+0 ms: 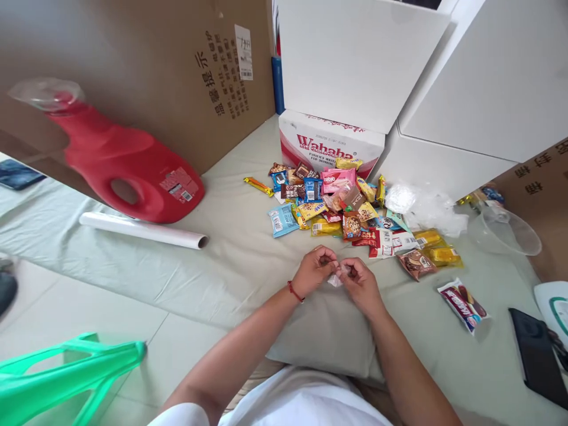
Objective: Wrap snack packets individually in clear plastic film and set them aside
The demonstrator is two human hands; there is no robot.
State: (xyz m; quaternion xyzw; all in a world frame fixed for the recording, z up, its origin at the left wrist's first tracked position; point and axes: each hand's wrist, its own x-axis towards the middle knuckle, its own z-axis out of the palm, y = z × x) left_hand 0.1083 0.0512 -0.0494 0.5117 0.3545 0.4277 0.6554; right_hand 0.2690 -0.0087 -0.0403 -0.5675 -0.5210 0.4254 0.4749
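My left hand (314, 270), with a red bracelet at the wrist, and my right hand (360, 283) meet in front of my lap. Both have their fingers pinched on a small crumpled piece of clear plastic (336, 278); the fingers partly hide it. Just beyond them lies a heap of wrapped snacks (313, 208) in several colours, against a Wahaha water carton (328, 142). At the heap's right is a brown snack packet (417, 264), and farther right a separate purple and white snack packet (464, 305).
Crumpled clear plastic (437, 210) and a clear plastic tub (506, 231) are at the right, with a black phone (536, 352) nearer me. A red jug (133, 160) and a plastic film roll (142, 229) lie left. A green stool (75, 373) stands on the floor.
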